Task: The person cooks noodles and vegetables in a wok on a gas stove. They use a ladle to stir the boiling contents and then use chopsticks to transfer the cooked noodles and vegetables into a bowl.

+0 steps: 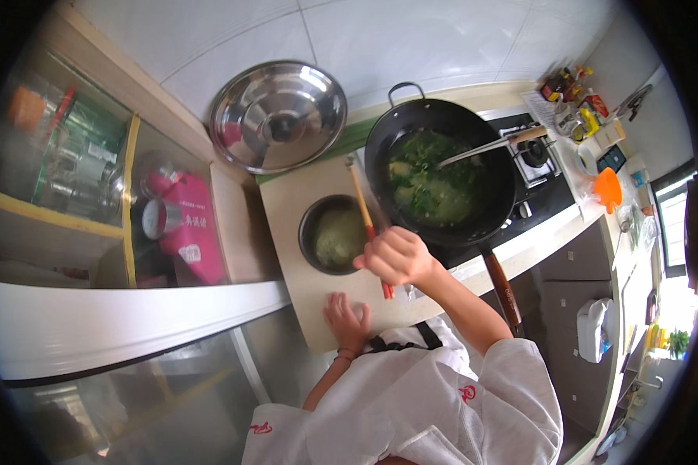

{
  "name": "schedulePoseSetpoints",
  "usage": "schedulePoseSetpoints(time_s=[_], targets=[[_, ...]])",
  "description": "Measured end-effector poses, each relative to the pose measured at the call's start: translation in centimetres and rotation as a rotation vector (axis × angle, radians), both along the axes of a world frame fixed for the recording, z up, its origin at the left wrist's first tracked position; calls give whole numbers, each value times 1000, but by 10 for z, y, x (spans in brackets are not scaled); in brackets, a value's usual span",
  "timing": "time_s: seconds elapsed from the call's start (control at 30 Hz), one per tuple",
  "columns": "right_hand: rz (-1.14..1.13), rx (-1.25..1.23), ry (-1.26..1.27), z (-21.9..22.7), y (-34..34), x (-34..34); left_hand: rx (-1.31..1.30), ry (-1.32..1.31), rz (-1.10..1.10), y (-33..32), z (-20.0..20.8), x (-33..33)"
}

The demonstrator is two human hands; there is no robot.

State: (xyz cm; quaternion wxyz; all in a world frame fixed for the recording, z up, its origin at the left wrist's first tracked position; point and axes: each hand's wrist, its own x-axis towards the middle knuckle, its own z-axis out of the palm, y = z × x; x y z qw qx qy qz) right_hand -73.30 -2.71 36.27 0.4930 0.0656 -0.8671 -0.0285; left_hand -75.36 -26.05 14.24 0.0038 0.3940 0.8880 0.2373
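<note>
A: Looking down at the worktop (302,201), what is gripped, and by which hand?

B: A pair of chopsticks (362,209) is held by the right hand (395,256). The fingers are curled shut around the lower end of the sticks; the red butt ends are seen poking out below the fist, toward the body.

A: How is the long axis laid?

B: It runs from the fist up and a little to the left, away from the body. The tips are pointed at the far edge of the worktop, ending just beside the rim of the wok (440,172). The shafts are passed over the right side of the bowl (335,234); whether the rim is touched cannot be told.

A: And the bowl, relative to the fingers?

B: It lies just left of and slightly beyond the right fist, with pale food seen inside. The wok of greens and broth is found beyond and to the right, a ladle (488,146) resting in it.

A: The other hand?

B: The left hand (347,319) is laid flat near the front edge of the worktop, fingers spread, nothing held. The right hand is the nearer to both bowl and wok.
</note>
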Motion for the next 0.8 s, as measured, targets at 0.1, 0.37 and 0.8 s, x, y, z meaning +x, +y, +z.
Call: schedulePoseSetpoints(time_s=[0.1,0.37,0.8], targets=[[157,91,3,27,0,1,8,9,17,-3,0,1],[31,-511,-289,-27,-44,13,12,-12,18,1,2,-1],[19,-510,-438,-79,-35,-3,12,-4,27,-1,0,-4]])
